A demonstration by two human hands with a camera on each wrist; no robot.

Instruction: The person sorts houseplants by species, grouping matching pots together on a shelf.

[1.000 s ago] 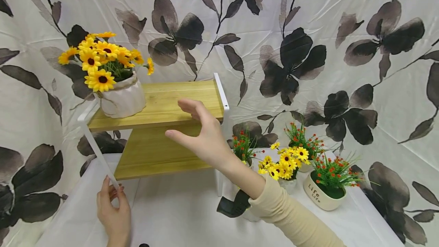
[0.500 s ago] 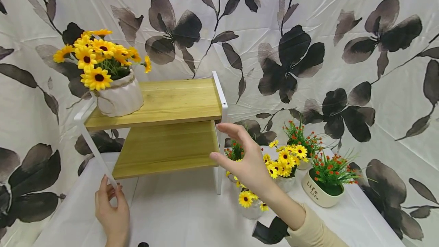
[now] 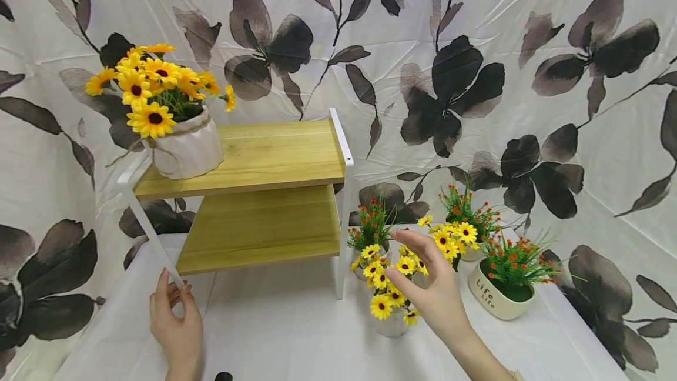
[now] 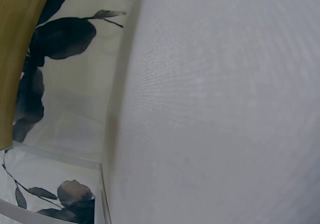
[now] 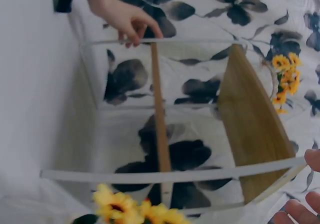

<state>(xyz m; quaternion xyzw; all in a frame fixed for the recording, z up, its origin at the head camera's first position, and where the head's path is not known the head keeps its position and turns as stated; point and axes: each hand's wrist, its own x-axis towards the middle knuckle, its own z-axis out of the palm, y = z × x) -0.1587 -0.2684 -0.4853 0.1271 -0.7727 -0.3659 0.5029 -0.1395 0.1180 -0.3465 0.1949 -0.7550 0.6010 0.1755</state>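
My left hand (image 3: 177,325) pinches the white front-left leg of a two-tier wooden shelf (image 3: 280,151). In the right wrist view that same left hand (image 5: 125,19) is on the shelf's white frame. A whitish pot of yellow artificial sunflowers (image 3: 187,149) stands at the left of the top board. My right hand (image 3: 439,290) hovers with thumb and fingers spread, holding nothing. Just left of it is a clear glass vase of small yellow sunflowers (image 3: 388,296), partly behind the fingers. The right fingertips (image 5: 295,211) show at the edge of the right wrist view.
Right of the shelf stand a red-flowered plant (image 3: 370,228), another yellow bunch (image 3: 449,240) and a cream pot marked Life (image 3: 499,293). Another red-flowered plant (image 3: 471,210) is behind. A small black object (image 3: 224,376) lies at the front edge of view. White cloth (image 3: 280,334) covers the table.
My right hand has moved from in front of the shelf, rightward and down, to beside the vase of yellow sunflowers. The left hand stays on the shelf leg.
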